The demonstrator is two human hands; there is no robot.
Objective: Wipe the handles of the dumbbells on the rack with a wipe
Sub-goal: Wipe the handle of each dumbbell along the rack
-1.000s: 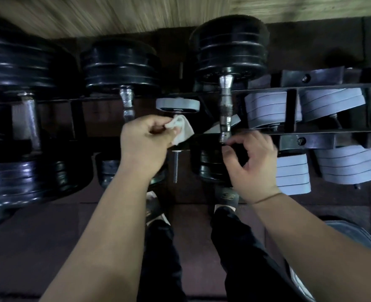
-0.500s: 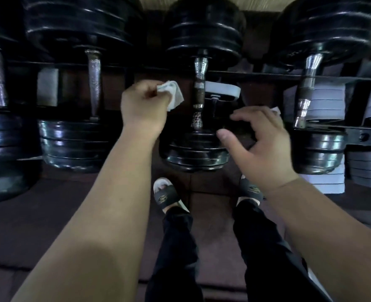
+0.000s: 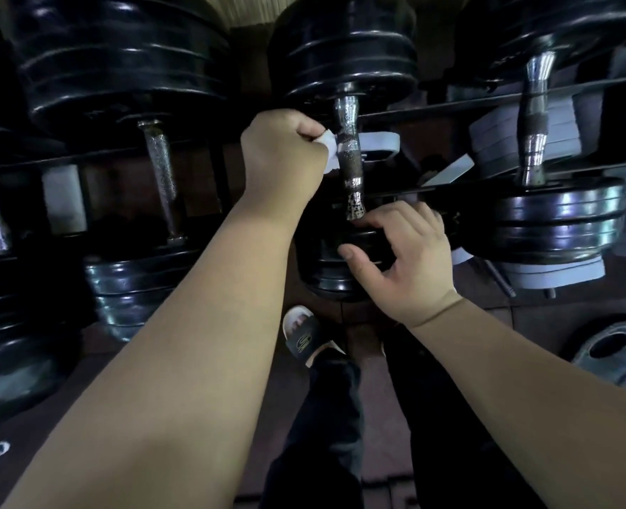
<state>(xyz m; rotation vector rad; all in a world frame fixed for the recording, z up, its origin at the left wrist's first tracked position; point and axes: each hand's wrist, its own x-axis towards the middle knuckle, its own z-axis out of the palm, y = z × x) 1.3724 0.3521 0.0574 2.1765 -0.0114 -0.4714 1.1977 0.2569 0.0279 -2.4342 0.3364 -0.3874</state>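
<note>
Several black-plated dumbbells lie across the rack rails (image 3: 432,110). My left hand (image 3: 280,156) grips a white wipe (image 3: 329,146) and holds it against the left side of the middle dumbbell's chrome handle (image 3: 351,167). My right hand (image 3: 403,259) grips the near black plates (image 3: 340,266) of that same dumbbell, fingers over the top by the foot of the handle and thumb on the plate face. The neighbouring handles, one to the left (image 3: 160,178) and one to the right (image 3: 533,119), are untouched.
Grey weight plates (image 3: 557,270) are stacked on the rack's lower tier at the right. A loose plate (image 3: 620,354) lies on the floor at the lower right. My feet in sandals (image 3: 302,334) stand on dark floor mats just below the rack.
My left hand has moved right and brought the wipe onto the middle handle. My right hand has closed onto the near plates. The view has drawn closer to the rack.
</note>
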